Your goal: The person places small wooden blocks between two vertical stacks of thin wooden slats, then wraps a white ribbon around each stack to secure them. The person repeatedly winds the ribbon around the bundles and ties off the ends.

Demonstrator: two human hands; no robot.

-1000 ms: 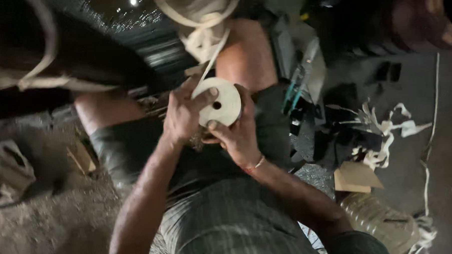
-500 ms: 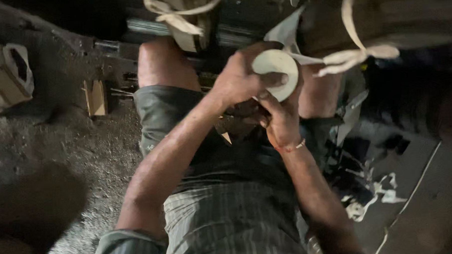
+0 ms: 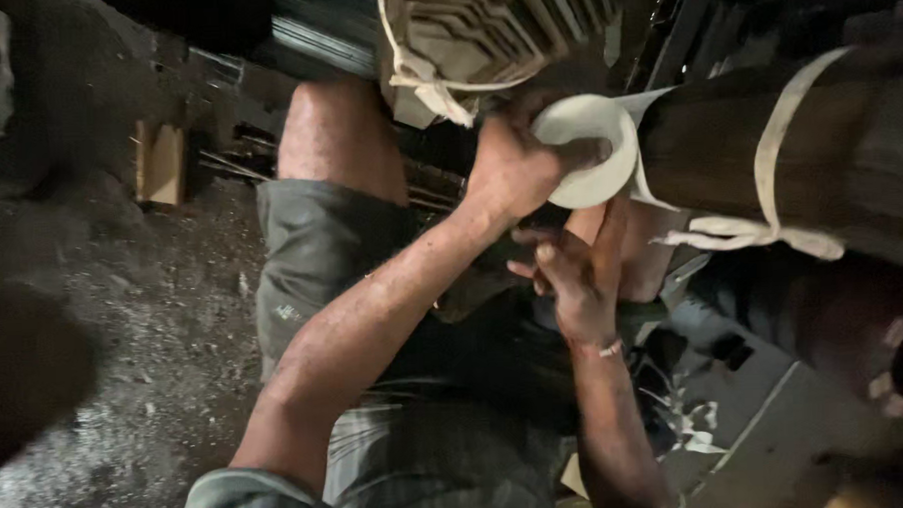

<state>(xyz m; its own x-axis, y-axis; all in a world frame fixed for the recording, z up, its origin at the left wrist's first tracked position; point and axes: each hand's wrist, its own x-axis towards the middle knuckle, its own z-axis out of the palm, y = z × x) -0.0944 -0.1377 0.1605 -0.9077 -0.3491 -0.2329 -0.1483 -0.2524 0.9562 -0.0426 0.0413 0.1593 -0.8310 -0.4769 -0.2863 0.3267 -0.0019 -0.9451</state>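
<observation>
Up near the top of the view, the left hand (image 3: 514, 167) is closed around a white tape roll (image 3: 590, 149), fingers wrapped over its flat face and the thumb side toward the person's body, so the roll stands on edge with its axis pointing roughly along the forearm. From the roll's far side a flat white strip (image 3: 656, 102) runs straight onto the dark bundle (image 3: 768, 143) lying to the right; roll and bundle are touching or just beside each other. The bundle's long axis slants from upper left to lower right, and it already carries a tied white band (image 3: 769, 188). Below the roll, the right hand (image 3: 572, 270) is loosely open, fingers raised toward the roll's underside, holding nothing that shows. Of the two, the left hand is nearer the bundle. A second tied pack, pale and ribbed (image 3: 484, 33), sits above the left hand.
</observation>
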